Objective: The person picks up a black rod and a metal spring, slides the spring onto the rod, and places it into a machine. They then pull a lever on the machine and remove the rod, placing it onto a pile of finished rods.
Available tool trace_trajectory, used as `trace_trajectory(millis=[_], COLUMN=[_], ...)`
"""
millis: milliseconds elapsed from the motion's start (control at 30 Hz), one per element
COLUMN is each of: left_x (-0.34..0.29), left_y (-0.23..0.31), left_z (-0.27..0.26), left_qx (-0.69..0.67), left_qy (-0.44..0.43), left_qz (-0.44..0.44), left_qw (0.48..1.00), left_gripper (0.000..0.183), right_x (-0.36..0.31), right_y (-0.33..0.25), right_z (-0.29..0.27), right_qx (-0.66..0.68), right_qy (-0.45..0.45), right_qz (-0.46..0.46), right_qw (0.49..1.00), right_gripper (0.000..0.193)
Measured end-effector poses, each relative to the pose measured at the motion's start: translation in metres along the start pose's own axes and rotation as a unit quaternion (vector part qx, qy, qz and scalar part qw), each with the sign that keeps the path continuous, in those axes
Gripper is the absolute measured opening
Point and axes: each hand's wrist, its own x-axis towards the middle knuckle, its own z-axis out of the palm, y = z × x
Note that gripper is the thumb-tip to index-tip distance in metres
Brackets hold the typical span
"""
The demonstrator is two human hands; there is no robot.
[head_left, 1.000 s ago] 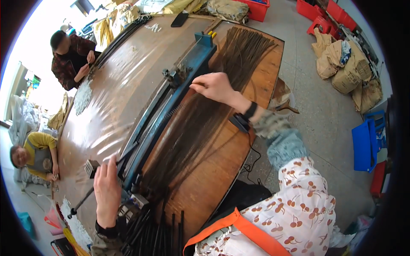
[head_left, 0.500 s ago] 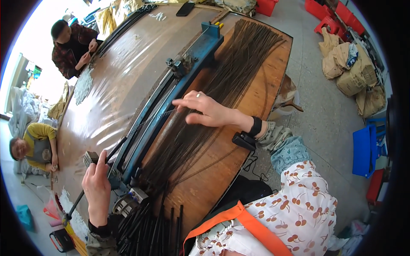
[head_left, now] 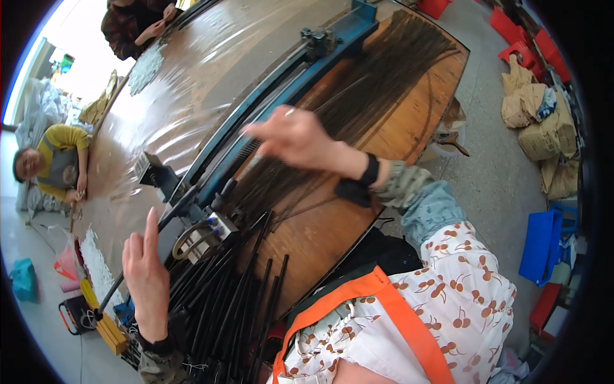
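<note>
My left hand [head_left: 146,278] is over a slim black tube [head_left: 110,297], which passes behind its fingers toward the blue machine. The index finger points up, and the other fingers bend around the tube; the thumb is hidden. My right hand [head_left: 297,141] is smeared by motion above the machine's long blue rail [head_left: 272,102]. A thin coil spring [head_left: 242,153] runs along the rail up to its fingers; the grip is unclear. Below the rail's near end sits a small metal unit with a round wheel [head_left: 195,242]. Many dark springs [head_left: 390,70] lie heaped right of the rail.
Loose black tubes [head_left: 220,307] bunch at the table's near edge. White pieces [head_left: 146,69] lie on the plastic-covered far side. Two other people work there, one in a yellow top [head_left: 61,160]. Brown sacks [head_left: 547,137] and a blue bin [head_left: 540,246] stand on the floor at right.
The view has shifted, so the table and machine sit differently in it. My right hand has moved along the rail and is now blurred. My left hand keeps its place at the black tube.
</note>
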Motion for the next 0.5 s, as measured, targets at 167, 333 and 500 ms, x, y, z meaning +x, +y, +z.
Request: trace_trajectory(millis=[167,333,500], left_x=[-0.009,-0.080,-0.089], left_y=[0.022,-0.076,-0.090], left_z=[0.006,-0.021,-0.050], left_qx=[-0.082,0.010,0.014], left_qy=[-0.008,0.152,0.223], left_qz=[0.027,-0.178,-0.147], left_qw=[0.996,0.972,0.963], left_gripper=[0.071,0.032,0.028], right_x=[0.016,0.011,0.035], right_y=[-0.059,0.005,-0.018], right_z=[0.041,0.023,0.076], right_qx=[0.024,-0.115,0.189], right_qy=[0.018,-0.043,-0.213], right_qz=[-0.100,-0.001,0.271], right_qw=[0.995,0.992,0.920], right_gripper=[0.046,0.037,0.018])
